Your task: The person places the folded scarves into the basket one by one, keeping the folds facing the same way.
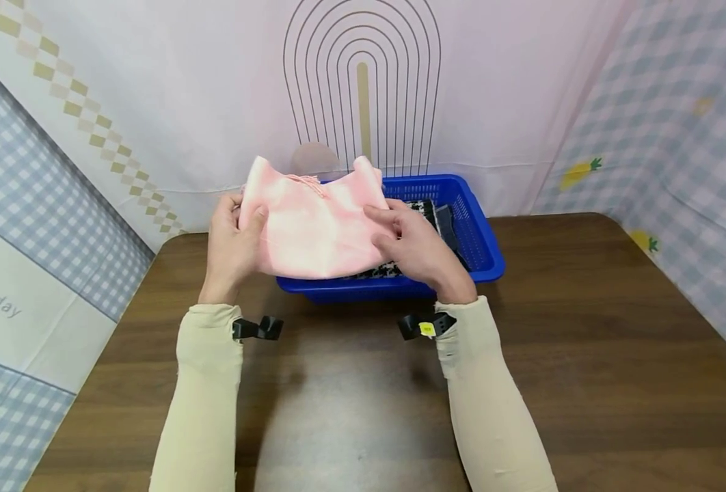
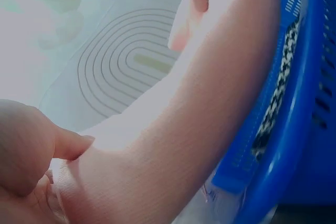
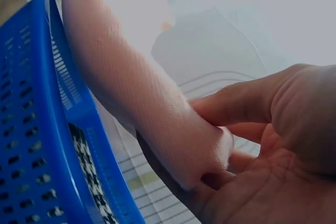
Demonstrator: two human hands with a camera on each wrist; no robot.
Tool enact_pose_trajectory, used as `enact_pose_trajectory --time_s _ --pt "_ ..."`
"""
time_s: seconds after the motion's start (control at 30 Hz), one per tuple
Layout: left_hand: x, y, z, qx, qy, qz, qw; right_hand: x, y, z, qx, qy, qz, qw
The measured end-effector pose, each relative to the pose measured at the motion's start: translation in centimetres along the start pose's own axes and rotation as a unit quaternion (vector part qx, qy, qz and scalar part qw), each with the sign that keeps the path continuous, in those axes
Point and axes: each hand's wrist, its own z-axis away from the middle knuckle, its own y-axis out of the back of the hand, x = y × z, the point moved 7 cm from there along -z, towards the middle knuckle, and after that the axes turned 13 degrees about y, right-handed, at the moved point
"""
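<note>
A folded pink scarf (image 1: pixel 320 236) with thin fringe at its upper edge is held up over the front of a blue plastic basket (image 1: pixel 491 263). My left hand (image 1: pixel 230 239) grips the scarf's left side, its thumb lying on the near face. On the opposite side my right hand (image 1: pixel 421 242) pinches the cloth, with thumb and a finger in front. In the left wrist view the scarf (image 2: pixel 184 103) droops between both hands. The right wrist view has the right thumb pressing the scarf's folded end (image 3: pixel 205 156), fingers behind. The scarf hides much of the basket's inside.
Inside the basket lie a black-and-white houndstooth cloth (image 1: pixel 423 207) and a dark folded cloth (image 1: pixel 447 229). The basket stands at the back of a brown wooden table (image 1: pixel 584 328), against a hanging patterned curtain (image 1: pixel 492 89). More checked fabric (image 1: pixel 677 137) hangs at the right.
</note>
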Motion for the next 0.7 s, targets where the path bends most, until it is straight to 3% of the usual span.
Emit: enact_pose_trajectory --time_s 0.23,0.43,0.7 --pt "0.4 -1.8 -0.3 -0.019 -0.002 -0.002 0.9998 1.0 1.6 0.6 0.011 -0.026 0.004 1.000" --pt "0.8 -3.7 -0.5 -0.035 -0.004 -0.036 0.9987 2.2 3.2 1.1 0.022 -0.043 0.004 0.999" --pt "0.8 -6.2 -0.7 -0.048 0.014 -0.038 0.9981 3.5 5.1 1.8 0.038 -0.058 0.032 0.997"
